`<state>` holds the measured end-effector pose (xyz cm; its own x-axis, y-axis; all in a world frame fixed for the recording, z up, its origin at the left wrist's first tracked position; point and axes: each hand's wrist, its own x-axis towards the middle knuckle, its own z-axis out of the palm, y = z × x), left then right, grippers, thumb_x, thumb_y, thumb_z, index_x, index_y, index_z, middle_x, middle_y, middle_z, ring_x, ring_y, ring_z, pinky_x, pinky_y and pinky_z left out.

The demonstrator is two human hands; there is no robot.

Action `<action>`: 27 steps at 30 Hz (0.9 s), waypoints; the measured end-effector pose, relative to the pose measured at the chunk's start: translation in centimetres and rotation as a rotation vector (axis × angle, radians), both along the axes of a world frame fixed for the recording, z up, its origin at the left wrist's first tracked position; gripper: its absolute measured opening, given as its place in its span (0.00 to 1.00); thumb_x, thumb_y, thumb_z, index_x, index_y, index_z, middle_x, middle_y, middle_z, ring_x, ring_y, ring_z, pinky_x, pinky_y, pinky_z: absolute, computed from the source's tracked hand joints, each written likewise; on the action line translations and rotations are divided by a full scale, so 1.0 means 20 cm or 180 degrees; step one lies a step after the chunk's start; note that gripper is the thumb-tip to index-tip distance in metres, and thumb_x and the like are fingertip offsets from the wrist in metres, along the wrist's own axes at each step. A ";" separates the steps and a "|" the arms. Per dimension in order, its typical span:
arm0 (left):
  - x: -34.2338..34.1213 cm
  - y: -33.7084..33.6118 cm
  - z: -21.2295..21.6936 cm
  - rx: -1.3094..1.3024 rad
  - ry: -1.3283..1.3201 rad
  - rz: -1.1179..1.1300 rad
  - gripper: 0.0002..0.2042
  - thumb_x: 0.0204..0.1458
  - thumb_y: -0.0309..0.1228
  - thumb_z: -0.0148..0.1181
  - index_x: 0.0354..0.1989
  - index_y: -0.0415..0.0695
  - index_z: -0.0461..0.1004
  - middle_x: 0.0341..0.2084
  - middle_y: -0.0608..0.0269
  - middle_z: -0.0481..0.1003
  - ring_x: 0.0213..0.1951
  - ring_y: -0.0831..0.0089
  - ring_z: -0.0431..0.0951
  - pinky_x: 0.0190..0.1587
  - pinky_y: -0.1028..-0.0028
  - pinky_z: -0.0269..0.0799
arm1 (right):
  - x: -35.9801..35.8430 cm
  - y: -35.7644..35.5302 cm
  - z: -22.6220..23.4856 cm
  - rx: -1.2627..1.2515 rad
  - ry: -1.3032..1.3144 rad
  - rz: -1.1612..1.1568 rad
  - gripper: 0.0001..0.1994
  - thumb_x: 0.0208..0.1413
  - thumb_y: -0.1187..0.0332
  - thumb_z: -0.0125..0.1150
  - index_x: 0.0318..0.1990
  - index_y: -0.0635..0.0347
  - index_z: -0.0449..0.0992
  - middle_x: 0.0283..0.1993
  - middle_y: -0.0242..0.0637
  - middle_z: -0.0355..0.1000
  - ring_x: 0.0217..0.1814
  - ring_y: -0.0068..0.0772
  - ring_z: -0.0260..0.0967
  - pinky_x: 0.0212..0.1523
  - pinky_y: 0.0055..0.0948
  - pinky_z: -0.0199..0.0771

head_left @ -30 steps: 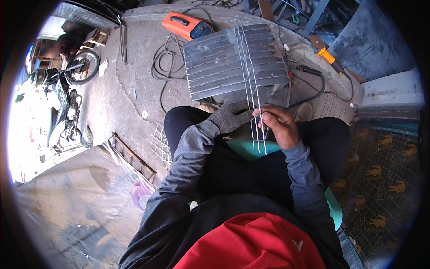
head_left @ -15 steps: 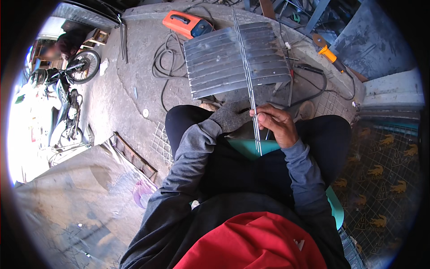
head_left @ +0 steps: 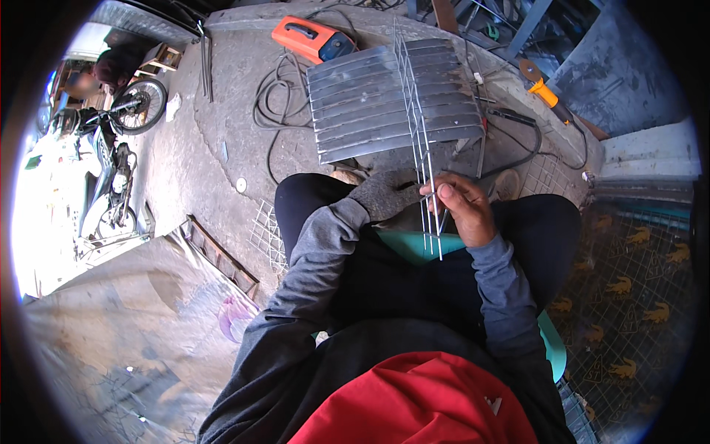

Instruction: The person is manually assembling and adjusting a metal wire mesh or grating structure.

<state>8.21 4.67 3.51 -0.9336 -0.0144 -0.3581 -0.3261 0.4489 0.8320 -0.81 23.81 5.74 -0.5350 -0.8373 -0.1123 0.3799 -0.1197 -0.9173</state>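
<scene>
A long, narrow strip of welded wire mesh (head_left: 416,118) stands away from my lap, its thin rods joined by short cross wires. My right hand (head_left: 464,209) is bare and pinches the strip near its close end, thumb and fingers closed on the wires. From the left, my left hand (head_left: 384,194), in a grey knit glove, meets the strip at about the same height. Its fingers look curled against the wires, though their tips are partly hidden. Beyond both hands, the strip's far part crosses over a slatted grey metal panel (head_left: 355,96).
An orange welding machine (head_left: 314,40) and coiled cable (head_left: 275,103) sit beyond the panel. A yellow angle grinder (head_left: 544,93) lies far right, near metal scraps. Motorcycle (head_left: 111,163) at left; a stained sheet (head_left: 140,325) lower left. Beneath me is a green seat (head_left: 551,344).
The mesh strip has turned about its length, so its two sides now show spread apart with the cross wires visible. Its near end has shifted slightly right. Both hands keep nearly the same place.
</scene>
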 end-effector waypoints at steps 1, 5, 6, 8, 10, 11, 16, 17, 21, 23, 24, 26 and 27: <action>0.00 0.00 0.00 -0.0019 -0.0024 0.0028 0.18 0.59 0.39 0.57 0.54 0.44 0.73 0.46 0.55 0.76 0.51 0.62 0.75 0.55 0.66 0.68 | 0.00 0.01 0.00 -0.0010 -0.0107 -0.0121 0.14 0.63 0.60 0.56 0.45 0.64 0.75 0.40 0.36 0.73 0.35 0.21 0.68 0.39 0.24 0.69; -0.02 0.00 0.02 -0.0087 -0.0009 0.0113 0.17 0.60 0.41 0.57 0.52 0.44 0.73 0.41 0.59 0.77 0.48 0.65 0.76 0.53 0.67 0.69 | -0.05 0.03 -0.04 -0.0107 -0.0363 -0.0471 0.11 0.64 0.62 0.55 0.41 0.61 0.74 0.39 0.35 0.75 0.34 0.21 0.69 0.37 0.22 0.69; -0.01 -0.01 0.02 -0.0090 -0.0010 0.0113 0.17 0.60 0.41 0.57 0.52 0.44 0.73 0.41 0.59 0.77 0.48 0.65 0.76 0.53 0.67 0.69 | -0.07 0.03 -0.03 -0.0109 -0.0364 -0.0470 0.11 0.64 0.62 0.55 0.41 0.61 0.74 0.39 0.35 0.75 0.34 0.21 0.69 0.37 0.22 0.69; 0.00 -0.03 0.00 0.0136 -0.0159 0.0756 0.16 0.61 0.40 0.55 0.52 0.45 0.74 0.37 0.64 0.77 0.42 0.72 0.76 0.47 0.72 0.72 | -0.09 0.03 -0.02 0.0294 -0.0650 -0.0788 0.11 0.64 0.61 0.55 0.41 0.61 0.75 0.40 0.34 0.75 0.33 0.21 0.69 0.35 0.22 0.69; -0.01 -0.03 0.01 0.0610 -0.0109 0.1111 0.14 0.63 0.40 0.54 0.49 0.45 0.74 0.33 0.68 0.76 0.35 0.80 0.76 0.39 0.77 0.73 | -0.12 0.06 -0.10 0.0726 -0.0500 -0.0972 0.14 0.64 0.58 0.55 0.45 0.59 0.77 0.37 0.32 0.74 0.30 0.19 0.69 0.31 0.20 0.68; -0.02 -0.03 0.02 0.1056 -0.0231 0.1292 0.13 0.63 0.40 0.54 0.48 0.44 0.73 0.31 0.68 0.75 0.31 0.81 0.75 0.36 0.79 0.72 | -0.14 0.07 -0.13 0.1164 -0.0375 -0.1037 0.16 0.65 0.56 0.55 0.47 0.58 0.78 0.35 0.31 0.74 0.29 0.18 0.68 0.29 0.19 0.68; -0.03 -0.01 -0.01 0.1148 -0.0736 0.1148 0.13 0.60 0.40 0.59 0.47 0.44 0.71 0.29 0.68 0.74 0.27 0.81 0.74 0.31 0.78 0.72 | -0.12 0.09 -0.18 0.1688 -0.0400 -0.1233 0.17 0.65 0.57 0.54 0.53 0.56 0.77 0.32 0.28 0.74 0.26 0.15 0.69 0.27 0.18 0.68; -0.03 0.00 -0.02 0.1154 -0.0732 0.1153 0.13 0.60 0.40 0.59 0.47 0.44 0.71 0.29 0.68 0.74 0.27 0.81 0.74 0.31 0.78 0.72 | -0.13 0.09 -0.19 0.1692 -0.0393 -0.1228 0.17 0.65 0.57 0.54 0.53 0.56 0.77 0.32 0.28 0.74 0.26 0.15 0.69 0.27 0.18 0.68; -0.02 -0.02 -0.07 0.0735 -0.0441 0.0687 0.15 0.57 0.39 0.63 0.46 0.43 0.72 0.34 0.65 0.75 0.37 0.77 0.76 0.41 0.74 0.73 | -0.14 0.12 -0.28 0.1392 -0.0243 -0.1536 0.14 0.64 0.67 0.54 0.56 0.57 0.73 0.37 0.32 0.76 0.28 0.14 0.70 0.27 0.18 0.70; -0.01 -0.03 -0.10 0.0597 -0.0185 0.0595 0.16 0.56 0.39 0.64 0.46 0.42 0.73 0.36 0.64 0.75 0.41 0.75 0.76 0.45 0.72 0.72 | -0.16 0.13 -0.30 0.1277 -0.0190 -0.1617 0.14 0.64 0.70 0.53 0.56 0.57 0.72 0.38 0.33 0.77 0.29 0.14 0.70 0.28 0.18 0.71; -0.02 -0.02 -0.07 0.0462 -0.0223 0.0588 0.16 0.56 0.40 0.64 0.46 0.43 0.73 0.37 0.64 0.76 0.43 0.74 0.75 0.48 0.72 0.71 | -0.17 0.13 -0.29 0.1431 -0.0049 -0.1511 0.14 0.64 0.70 0.53 0.56 0.57 0.72 0.40 0.32 0.77 0.30 0.14 0.70 0.28 0.18 0.72; -0.03 -0.01 -0.04 0.0328 -0.0261 0.0574 0.16 0.56 0.40 0.64 0.45 0.43 0.73 0.38 0.64 0.76 0.46 0.73 0.75 0.51 0.71 0.69 | -0.18 0.14 -0.30 0.1586 0.0089 -0.1409 0.14 0.64 0.71 0.53 0.55 0.58 0.72 0.41 0.32 0.77 0.31 0.14 0.70 0.28 0.18 0.72; -0.03 -0.01 -0.03 0.0168 -0.0307 0.0514 0.16 0.56 0.41 0.64 0.46 0.43 0.74 0.39 0.63 0.76 0.46 0.72 0.75 0.52 0.71 0.69 | -0.18 0.13 -0.30 0.1567 0.0145 -0.1430 0.14 0.63 0.71 0.53 0.56 0.58 0.72 0.42 0.32 0.77 0.32 0.15 0.70 0.28 0.18 0.72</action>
